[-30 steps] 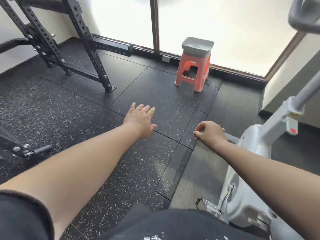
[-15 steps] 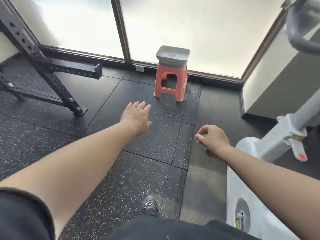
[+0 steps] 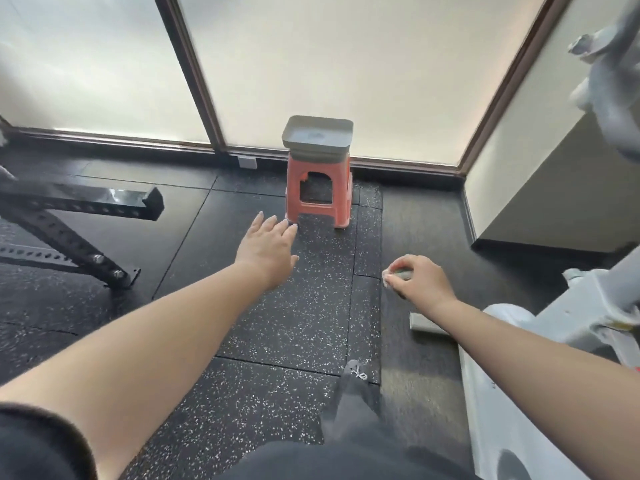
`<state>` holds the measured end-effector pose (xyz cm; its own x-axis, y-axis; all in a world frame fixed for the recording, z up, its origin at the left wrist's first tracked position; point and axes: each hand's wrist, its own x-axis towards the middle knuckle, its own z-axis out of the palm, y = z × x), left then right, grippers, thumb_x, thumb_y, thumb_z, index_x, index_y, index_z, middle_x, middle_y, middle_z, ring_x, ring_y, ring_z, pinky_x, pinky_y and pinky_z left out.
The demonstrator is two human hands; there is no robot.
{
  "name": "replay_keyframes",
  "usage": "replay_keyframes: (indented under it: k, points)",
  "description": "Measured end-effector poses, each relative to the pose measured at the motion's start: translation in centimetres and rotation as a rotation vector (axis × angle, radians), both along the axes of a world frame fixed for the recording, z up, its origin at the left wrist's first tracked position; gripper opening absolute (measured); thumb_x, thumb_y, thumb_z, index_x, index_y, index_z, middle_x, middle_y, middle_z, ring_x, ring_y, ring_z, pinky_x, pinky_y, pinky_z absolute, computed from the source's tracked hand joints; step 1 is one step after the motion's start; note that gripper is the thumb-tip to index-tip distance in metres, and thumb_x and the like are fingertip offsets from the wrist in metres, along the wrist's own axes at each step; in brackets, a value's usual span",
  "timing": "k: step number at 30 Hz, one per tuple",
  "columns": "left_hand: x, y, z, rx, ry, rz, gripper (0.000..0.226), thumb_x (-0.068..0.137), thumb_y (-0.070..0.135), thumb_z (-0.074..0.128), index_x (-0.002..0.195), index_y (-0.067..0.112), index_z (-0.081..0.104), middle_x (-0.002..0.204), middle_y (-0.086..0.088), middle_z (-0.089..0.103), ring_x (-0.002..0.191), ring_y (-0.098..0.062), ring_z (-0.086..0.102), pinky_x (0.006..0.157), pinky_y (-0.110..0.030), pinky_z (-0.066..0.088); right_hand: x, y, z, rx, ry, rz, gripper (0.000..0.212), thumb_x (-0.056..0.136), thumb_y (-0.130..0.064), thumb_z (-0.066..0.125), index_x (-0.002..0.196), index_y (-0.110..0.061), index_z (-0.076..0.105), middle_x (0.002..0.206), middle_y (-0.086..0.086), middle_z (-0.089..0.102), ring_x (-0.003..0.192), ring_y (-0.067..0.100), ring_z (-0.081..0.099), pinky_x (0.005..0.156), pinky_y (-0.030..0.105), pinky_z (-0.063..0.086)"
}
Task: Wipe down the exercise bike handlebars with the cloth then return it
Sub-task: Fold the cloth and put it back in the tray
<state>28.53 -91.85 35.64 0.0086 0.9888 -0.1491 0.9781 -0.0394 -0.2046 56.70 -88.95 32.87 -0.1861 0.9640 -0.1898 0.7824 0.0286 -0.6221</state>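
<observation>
The black rack foot [image 3: 79, 216] edges the left; speckled floor [image 3: 284, 306] lies open up to the orange stool [image 3: 318, 192] carrying a grey tray [image 3: 317, 135]. The left hand [image 3: 268, 245], fingers flat and together, is nearer the stool than before. The right hand [image 3: 420, 278] pinches what seems a small grey cloth [image 3: 401, 273], beside the white exercise bike [image 3: 554, 323]

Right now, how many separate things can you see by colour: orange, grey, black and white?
Orange: 1, the stool
Grey: 1, the tray on the stool
Black: 1, the rack frame
White: 1, the exercise bike
Total: 4
</observation>
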Motion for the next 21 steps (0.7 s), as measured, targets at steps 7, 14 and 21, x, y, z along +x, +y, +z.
replay_keyframes:
  k: [7, 14, 21]
  points:
    - [-1.1, 11.8, 1.0, -0.042, -0.226, 0.018, 0.062, 0.096, 0.041, 0.043, 0.15, 0.023, 0.02, 0.157, 0.001, 0.025, 0.144, -0.022, 0.024, 0.119, -0.041, 0.014, -5.5, 13.1, 2.1, -0.059, 0.3, -0.014, 0.029, 0.093, -0.014, 0.055, 0.12, -0.012, 0.065, 0.112, 0.0, 0.061, 0.092, 0.009, 0.055, 0.065, 0.002, 0.037]
    - [1.1, 20.6, 3.2, -0.069, -0.93, 0.16, 0.051, 0.088, 0.033, 0.063, 0.137, 0.035, 0.046, 0.125, 0.012, 0.062, 0.091, -0.008, 0.062, 0.096, -0.036, 0.047, -11.0, 22.9, 4.5, -0.345, 0.763, -0.107, 0.042, 0.089, -0.03, 0.044, 0.122, -0.015, 0.064, 0.123, 0.009, 0.066, 0.113, 0.025, 0.062, 0.097, 0.04, 0.046]
    - [-2.2, 27.2, 3.4, -0.059, -1.173, 0.266, 0.054, 0.082, 0.041, 0.068, 0.132, 0.03, 0.05, 0.11, 0.017, 0.064, 0.089, 0.002, 0.061, 0.081, -0.017, 0.045, -15.6, 29.0, 4.6, -0.421, 0.78, -0.04, 0.055, 0.084, 0.013, 0.042, 0.133, -0.009, 0.054, 0.124, 0.017, 0.063, 0.093, 0.03, 0.064, 0.076, 0.041, 0.053]
